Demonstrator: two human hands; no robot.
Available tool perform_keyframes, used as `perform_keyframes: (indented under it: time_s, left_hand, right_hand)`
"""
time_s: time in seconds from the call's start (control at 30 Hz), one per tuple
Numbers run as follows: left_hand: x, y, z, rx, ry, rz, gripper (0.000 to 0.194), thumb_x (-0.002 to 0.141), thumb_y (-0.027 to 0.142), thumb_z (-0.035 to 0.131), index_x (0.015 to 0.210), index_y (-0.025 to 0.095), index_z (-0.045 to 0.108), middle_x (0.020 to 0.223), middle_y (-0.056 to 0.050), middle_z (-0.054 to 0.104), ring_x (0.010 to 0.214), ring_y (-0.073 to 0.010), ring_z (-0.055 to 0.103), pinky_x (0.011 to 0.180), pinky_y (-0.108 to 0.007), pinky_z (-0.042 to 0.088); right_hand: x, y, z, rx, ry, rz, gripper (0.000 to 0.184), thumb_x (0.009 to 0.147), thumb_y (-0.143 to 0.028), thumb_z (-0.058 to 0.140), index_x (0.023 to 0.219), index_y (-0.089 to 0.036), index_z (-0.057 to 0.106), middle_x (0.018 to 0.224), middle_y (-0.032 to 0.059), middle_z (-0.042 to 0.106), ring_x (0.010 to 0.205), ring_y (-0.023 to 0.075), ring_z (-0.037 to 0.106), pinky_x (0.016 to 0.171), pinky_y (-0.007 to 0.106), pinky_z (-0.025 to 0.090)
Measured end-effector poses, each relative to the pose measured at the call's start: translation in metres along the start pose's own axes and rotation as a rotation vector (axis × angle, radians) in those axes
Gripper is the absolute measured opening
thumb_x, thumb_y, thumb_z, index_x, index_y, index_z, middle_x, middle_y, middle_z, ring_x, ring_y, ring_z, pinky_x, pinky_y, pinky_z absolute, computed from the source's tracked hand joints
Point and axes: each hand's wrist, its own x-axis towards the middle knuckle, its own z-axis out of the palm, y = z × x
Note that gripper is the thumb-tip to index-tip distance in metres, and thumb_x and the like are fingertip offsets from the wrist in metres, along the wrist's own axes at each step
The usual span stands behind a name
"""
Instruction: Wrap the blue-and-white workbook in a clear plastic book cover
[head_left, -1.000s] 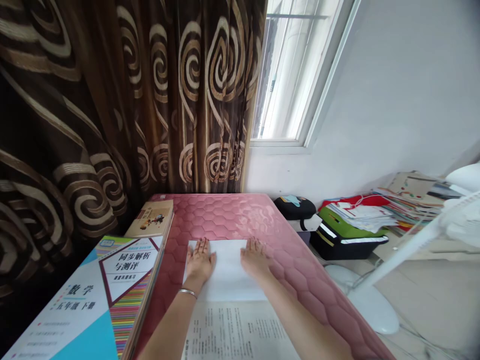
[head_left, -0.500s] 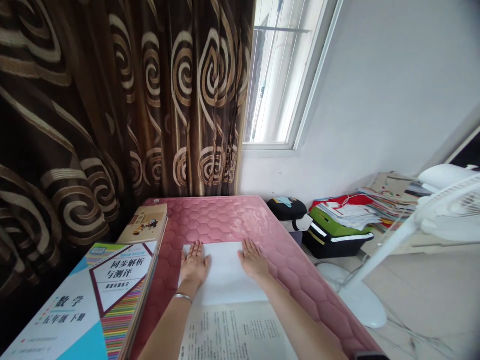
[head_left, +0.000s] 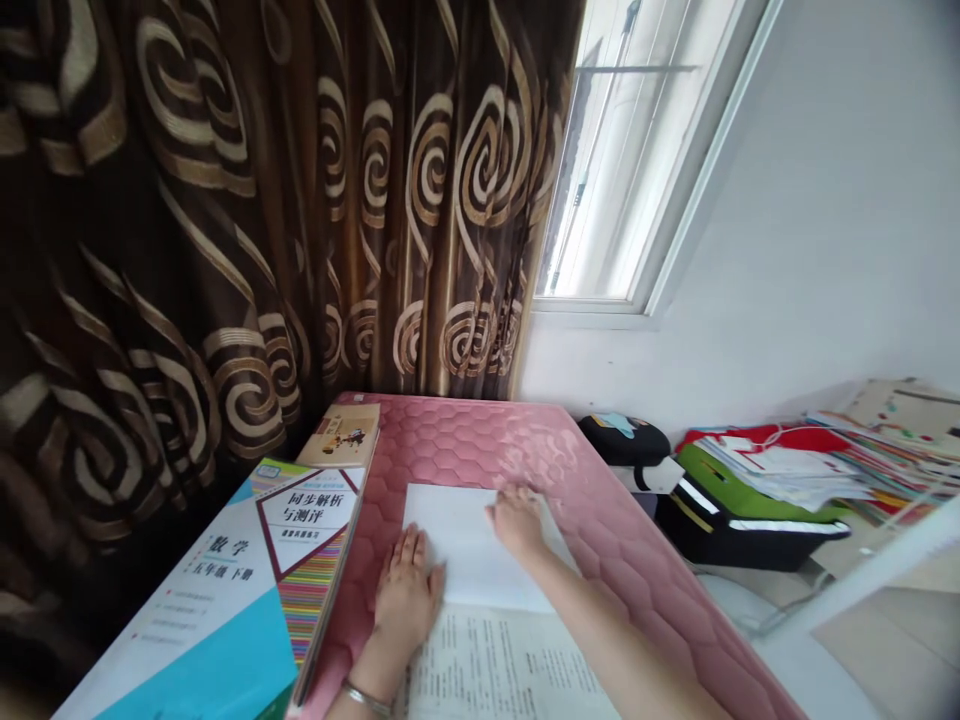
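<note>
A blank white sheet (head_left: 469, 560) lies flat on the pink quilted surface. Below it, towards me, is a page of printed text (head_left: 510, 665); whether the two are joined as one open booklet I cannot tell. My left hand (head_left: 409, 585), with a silver bangle on the wrist, rests palm down along the sheet's left edge, fingers extended. Over the sheet's upper right part lies my right hand (head_left: 519, 520), thumb apart and fingers slightly bent, a little blurred. Neither hand grips anything.
Stacked books, a maths workbook (head_left: 232, 590) on top, lie at the left, with a tan booklet (head_left: 341, 435) behind. A patterned curtain (head_left: 420, 200) hangs beyond. To the right are a black-and-green box (head_left: 750, 520) with papers, a black case (head_left: 626, 440) and a white fan pole (head_left: 877, 560).
My left hand has slid down the sheet's left edge towards me. My right hand stays near the upper right, its fingers more bent. The view has turned left.
</note>
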Motion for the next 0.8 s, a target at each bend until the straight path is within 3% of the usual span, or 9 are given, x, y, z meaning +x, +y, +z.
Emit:
perform_keyframes:
  time_s: [0.13, 0.27, 0.4, 0.53, 0.67, 0.8]
  left_hand:
    - [0.003, 0.0, -0.006, -0.037, -0.013, -0.015, 0.052, 0.093, 0.034, 0.035, 0.137, 0.011, 0.05, 0.145, -0.013, 0.046, 0.132, -0.0244, 0.044, 0.11, -0.04, 0.037]
    - [0.004, 0.002, -0.003, -0.074, -0.042, -0.064, 0.049, 0.091, 0.033, 0.037, 0.132, 0.013, 0.055, 0.143, -0.011, 0.049, 0.13, -0.0258, 0.046, 0.109, -0.04, 0.038]
    - [0.003, -0.001, 0.005, -0.114, 0.014, -0.065, 0.049, 0.09, 0.032, 0.038, 0.134, 0.017, 0.054, 0.143, -0.009, 0.049, 0.13, -0.0253, 0.045, 0.108, -0.039, 0.038]
    - [0.003, -0.003, 0.008, -0.134, 0.0, -0.075, 0.052, 0.089, 0.031, 0.039, 0.137, 0.017, 0.05, 0.142, -0.009, 0.05, 0.13, -0.0253, 0.045, 0.108, -0.04, 0.039]
    - [0.002, -0.001, 0.005, -0.122, -0.003, -0.094, 0.052, 0.089, 0.032, 0.039, 0.138, 0.017, 0.049, 0.141, -0.011, 0.05, 0.127, -0.026, 0.046, 0.106, -0.04, 0.041]
    - [0.002, 0.002, 0.003, -0.107, -0.029, -0.127, 0.049, 0.09, 0.036, 0.038, 0.134, 0.02, 0.054, 0.139, -0.011, 0.052, 0.124, -0.0277, 0.049, 0.103, -0.042, 0.042]
  right_hand:
    - [0.001, -0.077, 0.0, 0.265, 0.013, -0.188, 0.035, 0.082, -0.044, 0.061, 0.103, -0.017, 0.068, 0.116, 0.0128, 0.064, 0.112, 0.0226, 0.056, 0.093, 0.029, 0.042]
    - [0.02, -0.123, 0.012, 0.28, -0.064, -0.112, 0.032, 0.072, -0.049, 0.07, 0.087, -0.02, 0.071, 0.106, 0.0088, 0.069, 0.104, 0.0236, 0.061, 0.087, 0.031, 0.045]
    - [0.053, -0.134, 0.02, 0.253, -0.066, -0.007, 0.04, 0.072, -0.052, 0.07, 0.093, -0.018, 0.071, 0.109, 0.0139, 0.069, 0.105, 0.0278, 0.062, 0.087, 0.037, 0.045]
    - [0.074, -0.139, 0.022, 0.233, -0.05, 0.056, 0.043, 0.084, -0.05, 0.057, 0.105, -0.014, 0.067, 0.108, 0.0181, 0.069, 0.105, 0.029, 0.063, 0.09, 0.043, 0.043]
    - [0.066, -0.141, 0.023, 0.227, -0.037, 0.011, 0.038, 0.088, -0.045, 0.054, 0.109, -0.015, 0.064, 0.115, 0.0183, 0.066, 0.111, 0.0286, 0.059, 0.091, 0.043, 0.04]
    - [0.039, -0.13, 0.023, 0.247, -0.08, -0.11, 0.037, 0.079, -0.045, 0.066, 0.106, -0.021, 0.062, 0.116, 0.0108, 0.065, 0.11, 0.0245, 0.057, 0.089, 0.037, 0.04]
